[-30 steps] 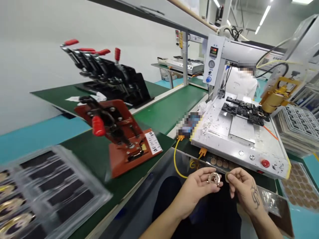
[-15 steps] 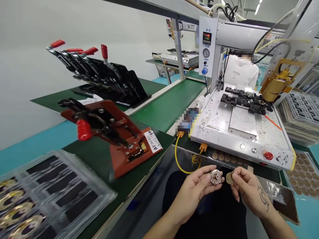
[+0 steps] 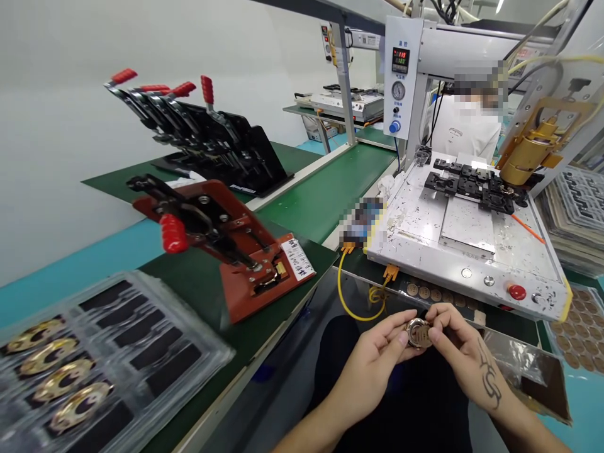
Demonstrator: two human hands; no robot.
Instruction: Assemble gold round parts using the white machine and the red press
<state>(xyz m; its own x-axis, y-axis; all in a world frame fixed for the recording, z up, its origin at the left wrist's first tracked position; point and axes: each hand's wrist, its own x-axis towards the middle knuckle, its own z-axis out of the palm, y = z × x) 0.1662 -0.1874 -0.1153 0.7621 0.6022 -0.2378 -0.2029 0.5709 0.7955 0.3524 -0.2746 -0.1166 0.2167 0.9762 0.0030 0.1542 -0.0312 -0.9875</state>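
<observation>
Right hand point(image 3: 460, 352) closed gap since earlier; now both pinch round metal part point(image 3: 418, 332); left hand point(image 3: 377, 352) grips opposite edge.

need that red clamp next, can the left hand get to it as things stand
Probably yes, but not freely: the left hand is holding the round metal part. The red clamp sits uncovered on the green mat, nothing between.

The white control box point(image 3: 402, 77) display shows red digits "119".

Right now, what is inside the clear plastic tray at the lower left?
The clear plastic tray holds four gold curved pieces in its left slots; the other slots show only black. Anything beneath it is hidden.
</observation>
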